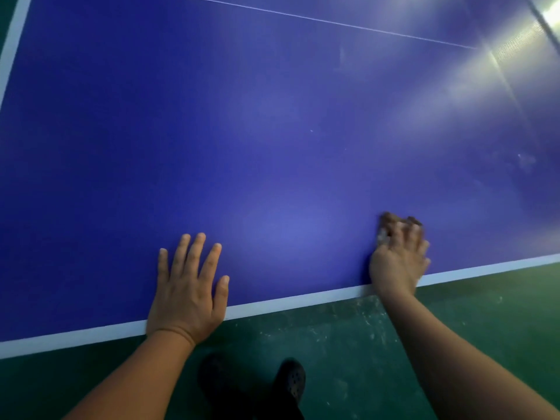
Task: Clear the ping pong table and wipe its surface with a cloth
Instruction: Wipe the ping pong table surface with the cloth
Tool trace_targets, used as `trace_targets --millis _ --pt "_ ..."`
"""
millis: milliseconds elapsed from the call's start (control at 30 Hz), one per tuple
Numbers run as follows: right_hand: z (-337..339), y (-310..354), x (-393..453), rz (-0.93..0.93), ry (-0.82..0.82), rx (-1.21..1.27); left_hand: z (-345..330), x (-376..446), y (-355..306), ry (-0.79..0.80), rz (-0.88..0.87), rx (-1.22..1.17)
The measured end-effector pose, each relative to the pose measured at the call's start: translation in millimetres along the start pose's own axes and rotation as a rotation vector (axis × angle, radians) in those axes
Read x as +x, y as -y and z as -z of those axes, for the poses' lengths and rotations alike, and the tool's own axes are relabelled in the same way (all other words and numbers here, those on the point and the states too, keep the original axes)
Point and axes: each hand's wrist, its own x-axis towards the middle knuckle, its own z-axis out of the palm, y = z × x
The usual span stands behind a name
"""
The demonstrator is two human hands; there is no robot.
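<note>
Blue ping pong surface (272, 131) lies bare as wiping proceeds near its white edge.
Left hand (188, 295) rests flat, fingers spread wide, seemingly for support; right hand (398, 259) bunches its fingers around a crumpled cloth (386, 224), pressing it down.

The cloth (391, 227) is mostly hidden under the right hand (399, 262), only a blurred, bunched edge showing past the fingertips; its colour and size cannot be told. Far beyond that hand, glare washes out the net (515, 40). The worktop (242, 131) runs off three edges. Below the left hand (188, 294), dark shoes (291, 380) are dim and cropped.
</note>
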Motion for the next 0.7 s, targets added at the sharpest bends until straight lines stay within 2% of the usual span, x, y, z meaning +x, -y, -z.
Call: trace_targets --millis 67,133,167,200,267,333,400,433,467,533,633,700 --pt "-12.7 41.3 -32.5 0.479 -0.018 -0.055 -0.9 0.3 0.0 -0.006 0.005 0.009" --pt "-27.7 56.4 -62.9 0.916 0.105 -0.12 -1.3 0.0 0.5 -0.006 0.014 0.015" --pt "-29.9 53.3 -60.2 1.028 0.134 -0.138 -1.3 -0.2 0.1 -0.007 0.016 0.01" --pt "-25.7 47.8 -45.2 1.053 0.128 -0.125 -1.5 -0.2 -0.3 -0.012 0.016 0.002" --pt "-13.8 26.6 -2.3 0.875 0.037 -0.122 -1.8 0.7 -1.1 -0.019 0.019 -0.004" --pt "4.6 1.7 36.2 0.479 -0.05 -0.089 -2.2 0.9 -2.3 -0.025 0.02 -0.003" --pt "12.4 -4.2 50.4 0.09 0.005 0.007 -2.9 1.2 -2.9 -0.037 0.02 0.006" --pt "10.7 6.3 44.5 -0.025 0.037 0.039 -3.0 1.4 -3.1 -0.035 0.019 0.014" --pt "4.7 23.3 32.6 -0.026 0.045 0.036 -3.2 1.6 -2.9 -0.032 0.02 0.021" --pt "-12.8 70.1 -3.9 0.248 0.064 0.015 -3.4 1.3 -2.2 -0.024 0.017 0.037" --pt "-39.6 126.8 -67.8 0.941 0.148 -0.045 -3.4 1.1 -1.1 -0.028 0.02 0.047" --pt "-39.4 139.8 -59.3 1.315 0.204 -0.094 -2.2 1.3 -2.1 -0.03 0.025 0.045"
